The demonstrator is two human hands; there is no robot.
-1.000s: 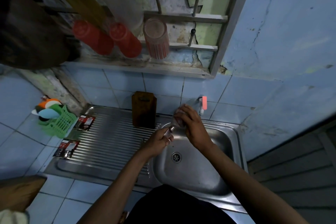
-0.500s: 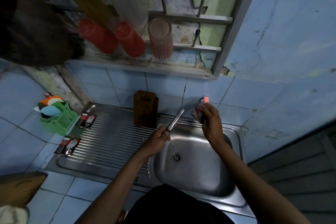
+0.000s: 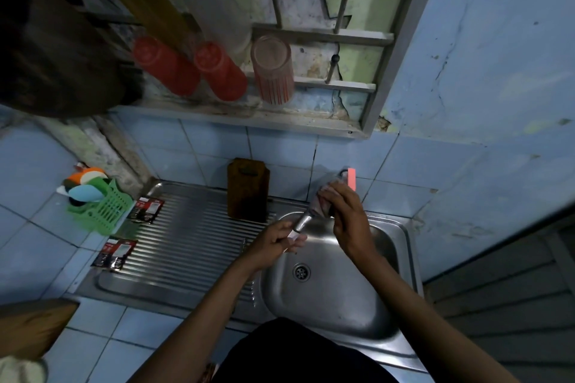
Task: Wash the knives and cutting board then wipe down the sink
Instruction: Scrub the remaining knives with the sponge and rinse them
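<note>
**Knife scrubbed again above the basin**

Half a second ago the right hand (image 3: 343,218) was up at the tap (image 3: 351,176) at the sink's back edge, clear of the blade; now it has come down onto the knife (image 3: 306,216), its fingers curled round a pinkish cloth or sponge (image 3: 322,200) wrapped about the blade's far end; I take that as wetting done and scrubbing resumed, so the knife stage of the job is not over. The left hand (image 3: 277,241) grips the handle, fingers closed about it, holding the knife slanted up and away over the back rim of the sink (image 3: 404,246); the blade runs from that grip straight into the right one, so both hands are clamped on the one tool. The cutting board (image 3: 248,188) stands upright against the tiles at the back edge of the ribbed drainer (image 3: 186,242), just left of the basin; whether it has been washed I cannot tell; wiping the sink looks yet to begin.
</note>
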